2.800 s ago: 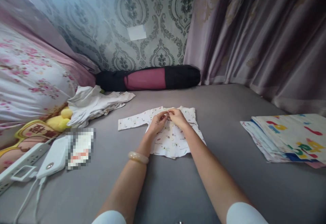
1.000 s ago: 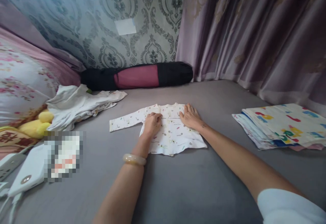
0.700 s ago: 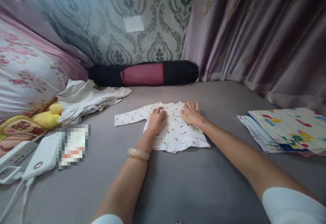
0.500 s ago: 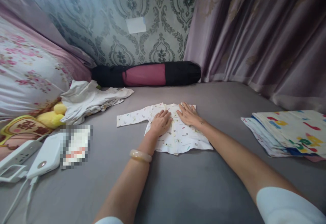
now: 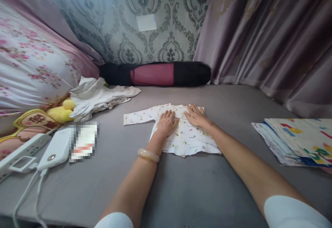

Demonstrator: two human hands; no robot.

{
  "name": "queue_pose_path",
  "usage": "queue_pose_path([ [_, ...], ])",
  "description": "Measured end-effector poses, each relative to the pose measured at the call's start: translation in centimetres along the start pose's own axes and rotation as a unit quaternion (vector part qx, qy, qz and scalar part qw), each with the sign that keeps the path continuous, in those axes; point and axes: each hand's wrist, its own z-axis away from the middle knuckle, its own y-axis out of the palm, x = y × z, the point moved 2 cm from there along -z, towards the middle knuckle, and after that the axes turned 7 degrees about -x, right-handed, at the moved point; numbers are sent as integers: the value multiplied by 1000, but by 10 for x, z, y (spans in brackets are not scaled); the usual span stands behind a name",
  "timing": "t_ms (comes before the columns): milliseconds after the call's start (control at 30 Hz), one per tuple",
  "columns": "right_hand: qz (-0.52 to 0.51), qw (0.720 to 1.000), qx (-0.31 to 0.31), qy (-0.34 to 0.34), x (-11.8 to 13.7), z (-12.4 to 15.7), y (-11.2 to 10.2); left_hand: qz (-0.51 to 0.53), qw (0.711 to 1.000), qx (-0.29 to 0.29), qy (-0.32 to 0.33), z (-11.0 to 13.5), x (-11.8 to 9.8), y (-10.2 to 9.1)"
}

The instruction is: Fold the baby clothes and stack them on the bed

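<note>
A small white baby shirt point(image 5: 185, 141) with a scattered print lies spread on the grey bed sheet point(image 5: 103, 186). Its left-hand sleeve point(image 5: 138, 116) stretches out to the side; the other sleeve is not visible past my right hand and arm. My left hand point(image 5: 167, 122) rests flat on the chest of the shirt, fingers pointing away from me. Flat near the shirt's upper right corner, my right hand point(image 5: 195, 115) has its fingers spread. Neither hand grips the cloth. A pale bangle point(image 5: 148, 155) circles my left wrist.
Folded printed cloths point(image 5: 293, 141) are stacked at the right. At the left lie rumpled white clothes point(image 5: 101, 98), a yellow plush toy point(image 5: 58, 114), a white power bank point(image 5: 55, 150) with cables, and a power strip point(image 5: 26, 152). A black and red roll bag point(image 5: 153, 74) lies along the wall.
The whole view has shifted slightly, so things appear a little further right. Both hands stay flat on the shirt in nearly the same spots.
</note>
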Motion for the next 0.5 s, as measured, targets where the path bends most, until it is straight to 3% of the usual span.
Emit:
queue_pose_path([
  [167,-18,1000,-13,-5,31,0,-7,-5,999,-45,-29,2,3,-3],
  [300,-30,999,-4,-28,54,-3,-1,-3,998,-54,-34,3,4,-4],
  [500,-17,999,-27,-25,57,-9,11,30,996,-61,-52,0,7,-7],
])
